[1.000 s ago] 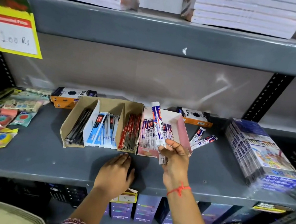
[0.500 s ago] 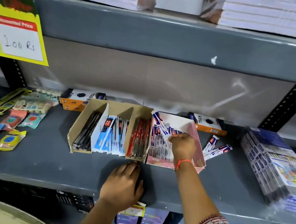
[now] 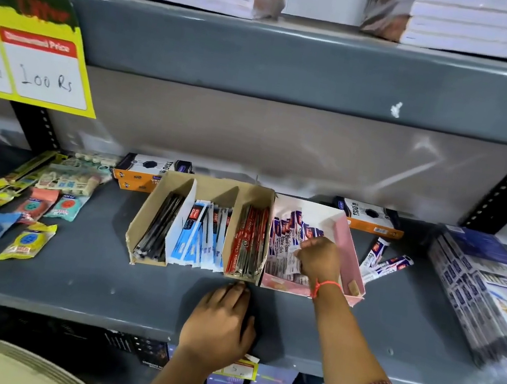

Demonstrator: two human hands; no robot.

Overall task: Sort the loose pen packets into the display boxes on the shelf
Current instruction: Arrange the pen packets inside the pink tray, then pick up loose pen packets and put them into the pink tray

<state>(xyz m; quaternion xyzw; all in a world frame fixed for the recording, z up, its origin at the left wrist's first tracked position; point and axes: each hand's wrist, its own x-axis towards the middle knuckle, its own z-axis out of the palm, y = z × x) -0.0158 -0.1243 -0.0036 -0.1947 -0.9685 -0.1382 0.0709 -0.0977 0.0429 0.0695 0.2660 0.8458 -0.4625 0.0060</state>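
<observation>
Pen packets (image 3: 285, 246), the white-and-blue ones, are lying in the pink display box (image 3: 347, 245), which is standing just right of the brown divided box (image 3: 145, 225) on the grey shelf (image 3: 68, 279). Your right hand (image 3: 317, 259) is reaching down into the pink box, fingers curled onto the packets there; whether you are gripping one or merely pressing the row flat, the view is not showing clearly. Your left hand (image 3: 219, 321) is resting flat on the shelf, near the brown box's front corner, fingers relaxed and holding nothing. Judging by this, you are seating packets into the row. Be squaring them against the box's left wall, printed faces up, so they are not fanning out. A few loose packets (image 3: 382, 265) are waiting on the shelf just right of the pink box; those probably come next. Be steadying the pink box, since it is light and may slide.
</observation>
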